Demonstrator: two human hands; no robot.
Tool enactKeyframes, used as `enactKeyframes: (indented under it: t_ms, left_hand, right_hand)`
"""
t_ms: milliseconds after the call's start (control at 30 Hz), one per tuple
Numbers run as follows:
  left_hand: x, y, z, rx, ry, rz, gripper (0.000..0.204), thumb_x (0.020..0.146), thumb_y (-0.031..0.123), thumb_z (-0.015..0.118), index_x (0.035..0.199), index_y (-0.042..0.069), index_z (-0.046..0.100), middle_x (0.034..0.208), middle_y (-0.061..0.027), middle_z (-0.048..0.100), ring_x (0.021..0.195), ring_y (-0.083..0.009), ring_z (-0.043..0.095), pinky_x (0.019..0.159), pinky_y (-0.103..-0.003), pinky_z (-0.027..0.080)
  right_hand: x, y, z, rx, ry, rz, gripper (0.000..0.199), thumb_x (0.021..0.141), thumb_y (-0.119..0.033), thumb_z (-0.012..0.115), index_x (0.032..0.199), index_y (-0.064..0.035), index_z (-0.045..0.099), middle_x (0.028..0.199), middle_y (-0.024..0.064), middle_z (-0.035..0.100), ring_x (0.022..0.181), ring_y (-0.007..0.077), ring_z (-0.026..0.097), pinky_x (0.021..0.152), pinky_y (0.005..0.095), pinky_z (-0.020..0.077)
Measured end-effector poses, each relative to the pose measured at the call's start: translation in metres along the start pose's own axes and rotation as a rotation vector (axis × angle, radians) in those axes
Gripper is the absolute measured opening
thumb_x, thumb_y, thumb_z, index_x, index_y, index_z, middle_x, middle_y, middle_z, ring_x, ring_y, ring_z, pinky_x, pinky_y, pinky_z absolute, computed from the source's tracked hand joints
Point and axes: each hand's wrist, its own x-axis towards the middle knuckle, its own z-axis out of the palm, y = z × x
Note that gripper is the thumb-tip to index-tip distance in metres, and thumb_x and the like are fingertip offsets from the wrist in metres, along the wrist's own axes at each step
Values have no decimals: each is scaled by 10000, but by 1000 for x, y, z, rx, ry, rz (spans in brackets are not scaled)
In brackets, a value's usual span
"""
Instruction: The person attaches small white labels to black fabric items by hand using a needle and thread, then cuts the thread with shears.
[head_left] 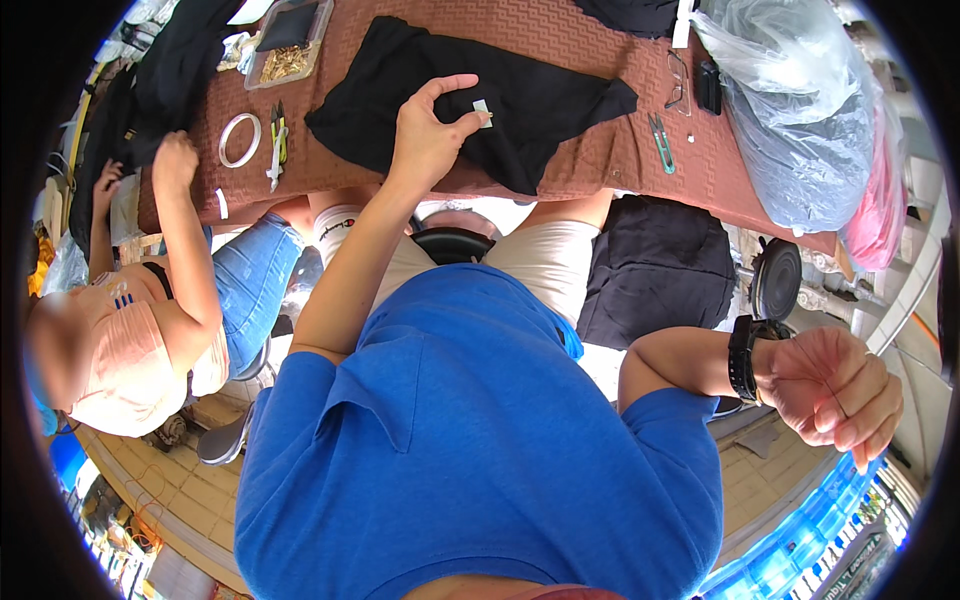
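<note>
A black cloth garment piece (pixel 400 85) lies spread on the table in front of me, with a small white label (pixel 482 108) on it. My left hand (pixel 428 135) rests over the cloth, its thumb at the label's lower edge and its index finger arched well away from the thumb. Off to the right, away from the table, my right hand (pixel 835 395) is raised with its fingers curled together. A thin dark line, perhaps thread, crosses its palm; whatever the fingertips pinch is too small to make out. A black watch (pixel 742 360) circles that wrist.
Left on the brown-covered table (pixel 330 30) are a plastic container (pixel 290 60), white ring (pixel 240 140) and yellow-handled pliers (pixel 279 140). Green snips (pixel 661 143), eyeglasses (pixel 678 85) and a bulging plastic bag (pixel 790 110) lie right. A co-worker (pixel 150 330) sits at my left.
</note>
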Motion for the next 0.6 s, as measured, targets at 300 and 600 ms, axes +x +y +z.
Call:
enactKeyframes:
  t_ms: [300,600]
  left_hand:
    - [-4,16,4,-303,-130,36,423,834,-11,758,1244,4,656,1027,-75,721,938,-111,684,877,-233,525]
    - [-6,18,0,-459,-165,10,451,838,-50,763,1265,3,629,1024,-68,709,927,-109,688,851,-215,532]
  right_hand:
    - [-17,45,24,-619,23,440,123,842,47,717,931,-35,698,782,61,645,653,155,643,557,259,499]
    - [-126,203,28,-511,-77,795,119,868,38,707,975,-9,728,899,57,653,769,126,656,668,261,516]
